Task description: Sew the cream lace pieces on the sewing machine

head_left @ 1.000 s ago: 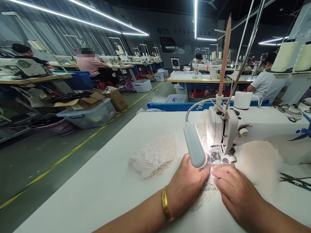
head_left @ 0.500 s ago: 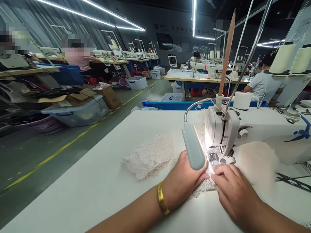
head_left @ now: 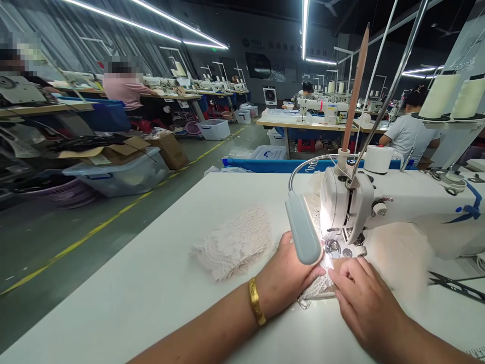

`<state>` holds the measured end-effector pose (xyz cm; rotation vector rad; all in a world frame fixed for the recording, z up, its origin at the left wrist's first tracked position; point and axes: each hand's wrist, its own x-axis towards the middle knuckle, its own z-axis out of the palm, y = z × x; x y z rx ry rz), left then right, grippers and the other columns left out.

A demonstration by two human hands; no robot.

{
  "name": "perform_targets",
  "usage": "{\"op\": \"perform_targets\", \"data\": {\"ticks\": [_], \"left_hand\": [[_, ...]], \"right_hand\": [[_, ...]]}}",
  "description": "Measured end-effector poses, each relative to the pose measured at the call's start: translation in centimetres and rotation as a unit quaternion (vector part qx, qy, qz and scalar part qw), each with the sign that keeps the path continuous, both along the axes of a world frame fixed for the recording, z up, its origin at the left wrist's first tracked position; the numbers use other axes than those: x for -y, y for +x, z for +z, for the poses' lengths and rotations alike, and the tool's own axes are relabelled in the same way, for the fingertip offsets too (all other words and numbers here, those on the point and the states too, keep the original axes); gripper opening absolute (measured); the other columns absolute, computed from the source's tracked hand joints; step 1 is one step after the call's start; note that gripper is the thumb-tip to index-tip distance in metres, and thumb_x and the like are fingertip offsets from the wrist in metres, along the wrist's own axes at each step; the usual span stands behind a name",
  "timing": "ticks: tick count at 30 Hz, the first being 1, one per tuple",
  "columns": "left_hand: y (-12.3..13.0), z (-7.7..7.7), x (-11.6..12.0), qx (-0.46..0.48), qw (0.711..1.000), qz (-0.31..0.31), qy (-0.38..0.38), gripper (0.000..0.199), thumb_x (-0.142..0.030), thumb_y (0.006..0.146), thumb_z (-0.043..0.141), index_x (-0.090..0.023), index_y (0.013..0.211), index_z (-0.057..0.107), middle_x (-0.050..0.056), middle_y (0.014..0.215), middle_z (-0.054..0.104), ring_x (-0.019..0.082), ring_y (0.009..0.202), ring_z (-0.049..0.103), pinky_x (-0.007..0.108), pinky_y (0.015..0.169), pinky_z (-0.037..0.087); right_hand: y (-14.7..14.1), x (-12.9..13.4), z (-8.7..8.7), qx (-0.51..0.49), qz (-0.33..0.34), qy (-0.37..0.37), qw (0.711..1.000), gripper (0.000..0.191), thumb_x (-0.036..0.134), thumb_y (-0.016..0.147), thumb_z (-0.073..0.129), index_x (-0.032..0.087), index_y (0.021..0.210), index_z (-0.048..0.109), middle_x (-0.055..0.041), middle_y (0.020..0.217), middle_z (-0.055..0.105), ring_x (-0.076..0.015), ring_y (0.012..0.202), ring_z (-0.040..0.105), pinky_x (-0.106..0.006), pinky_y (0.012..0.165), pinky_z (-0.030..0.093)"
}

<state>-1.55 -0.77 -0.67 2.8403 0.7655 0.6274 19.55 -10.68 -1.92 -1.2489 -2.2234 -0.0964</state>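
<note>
White lace fabric (head_left: pixel 316 289) lies under the needle area of a white sewing machine (head_left: pixel 409 194). At its left edge my left hand (head_left: pixel 290 273), with a gold bracelet (head_left: pixel 256 302) on the wrist, grips the lace; a grey lamp head (head_left: pixel 303 230) hides some of its fingers. My right hand (head_left: pixel 366 293) pinches the near right part of the lace, thumb and forefinger together. Beige fabric (head_left: pixel 340 264) shows between that hand and the needle plate. A second lace piece (head_left: pixel 237 242) rests on the white table to the left.
Black scissors (head_left: pixel 456 287) lie at the right, near a sheer beige cloth (head_left: pixel 399 253). Thread cones (head_left: pixel 441 96) stand above the machine. Beyond the table (head_left: pixel 151 283) are a blue cloth bin (head_left: pixel 257 164), plastic boxes (head_left: pixel 125 174) and co-workers at other machines.
The lace between my hands has shifted slightly, with more of it showing near my left thumb. Both hands stay almost in place, and the view has tilted a little.
</note>
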Motion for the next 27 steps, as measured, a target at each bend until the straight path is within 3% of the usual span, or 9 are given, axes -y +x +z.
{"op": "perform_targets", "data": {"ticks": [14, 17, 21, 27], "left_hand": [[-0.1, 0.4, 0.1, 0.0, 0.999, 0.016, 0.047, 0.01, -0.029, 0.104, 0.06, -0.021, 0.107, 0.065, 0.006, 0.116, 0.075, 0.028, 0.108, 0.067, 0.05, 0.105, 0.043], [0.0, 0.6, 0.4, 0.007, 0.998, 0.016, 0.063, 0.01, -0.024, 0.104, 0.056, -0.021, 0.101, 0.065, 0.006, 0.109, 0.075, 0.026, 0.102, 0.066, 0.047, 0.1, 0.045], [0.1, 0.7, 1.3, 0.023, 0.997, -0.03, 0.07, 0.022, -0.012, 0.103, 0.049, -0.021, 0.092, 0.067, 0.004, 0.093, 0.072, 0.022, 0.09, 0.064, 0.041, 0.091, 0.046], [0.1, 0.9, 1.5, 0.03, 0.997, -0.036, 0.063, 0.023, -0.01, 0.101, 0.05, -0.02, 0.09, 0.067, 0.005, 0.089, 0.071, 0.022, 0.088, 0.064, 0.039, 0.085, 0.047]], "right_hand": [[0.0, -0.2, -0.2, 0.009, 0.009, 0.015, 1.0, 0.025, 0.002, 0.096, 0.044, 0.02, 0.101, 0.06, -0.0053, 0.085, 0.055, -0.0214, 0.076, 0.051, -0.033, 0.064, 0.046], [0.0, -0.3, -0.1, 0.013, 0.015, 0.003, 1.0, 0.026, 0.003, 0.097, 0.043, 0.02, 0.106, 0.06, -0.0057, 0.086, 0.056, -0.0221, 0.076, 0.051, -0.034, 0.064, 0.046], [0.0, -0.4, -0.3, 0.017, 0.02, -0.015, 1.0, 0.031, 0.005, 0.099, 0.041, 0.018, 0.121, 0.058, -0.0073, 0.09, 0.058, -0.0237, 0.079, 0.051, -0.037, 0.066, 0.047], [0.2, -0.7, -0.5, 0.026, 0.008, -0.04, 0.999, 0.024, 0.01, 0.1, 0.042, 0.018, 0.112, 0.06, -0.0086, 0.094, 0.059, -0.025, 0.083, 0.053, -0.04, 0.071, 0.049]]}}
